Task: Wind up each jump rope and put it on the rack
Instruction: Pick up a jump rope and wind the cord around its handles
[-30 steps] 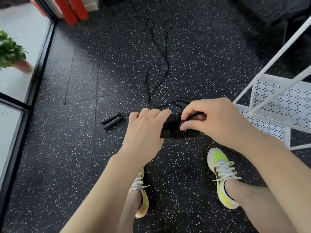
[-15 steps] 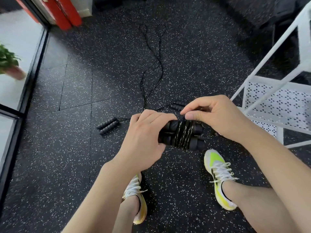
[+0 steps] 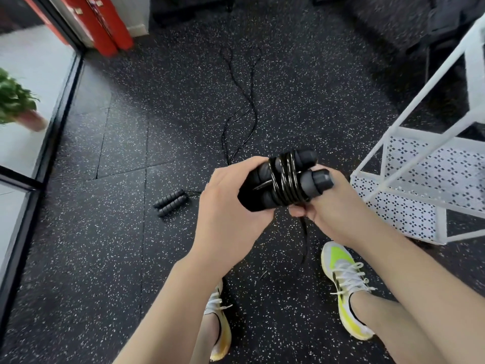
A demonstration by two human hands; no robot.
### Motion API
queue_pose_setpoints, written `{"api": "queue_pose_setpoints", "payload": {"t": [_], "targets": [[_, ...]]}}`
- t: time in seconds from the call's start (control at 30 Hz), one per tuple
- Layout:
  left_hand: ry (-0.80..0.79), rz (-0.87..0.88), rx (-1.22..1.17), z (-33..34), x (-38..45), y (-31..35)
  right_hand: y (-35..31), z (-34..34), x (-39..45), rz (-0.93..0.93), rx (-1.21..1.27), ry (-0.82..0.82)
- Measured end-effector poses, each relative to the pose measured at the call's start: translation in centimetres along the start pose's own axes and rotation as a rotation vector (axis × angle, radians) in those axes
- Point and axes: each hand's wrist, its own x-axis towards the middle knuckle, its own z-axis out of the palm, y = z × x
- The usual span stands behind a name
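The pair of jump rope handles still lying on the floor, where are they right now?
In the head view the loose handles lie side by side on the speckled floor, left of the left hand, with their cord running toward it.

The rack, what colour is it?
White, with a dotted hole pattern in its panels; head view.
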Motion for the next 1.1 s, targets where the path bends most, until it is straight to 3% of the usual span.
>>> {"api": "queue_pose_setpoints", "payload": {"t": [0.2, 0.3, 0.37, 0.63, 0.87, 1.0, 1.1], "targets": [[0.064, -0.163, 0.037, 0.6, 0.3, -1.3, 0.5, 1.6, -0.3, 0.101, -0.370, 0.066], [0.062, -0.171, 0.111, 0.6, 0.5, -1.8, 0.5, 1.7, -0.6, -0.014, -0.770, 0.050], [0.060, -0.176, 0.186, 0.4, 0.6, -2.2, 0.3, 2.1, -1.0, -0.072, -0.903, 0.045], [0.030, -0.220, 0.375, 0.4, 0.8, -3.8, -0.4, 3.0, -2.3, -0.065, -1.140, -0.093], [-0.023, -0.275, 0.383, 0.8, 0.6, -4.2, -0.5, 3.5, -2.5, -0.126, -1.250, -0.161], [-0.026, -0.224, 0.394, 0.8, 0.4, -4.2, -0.9, 3.2, -2.5, -0.179, -1.294, -0.191], [-0.072, -0.081, 0.446, 1.2, 0.1, -4.6, -1.4, 2.9, -2.6, -0.239, -1.377, -0.205]]}}
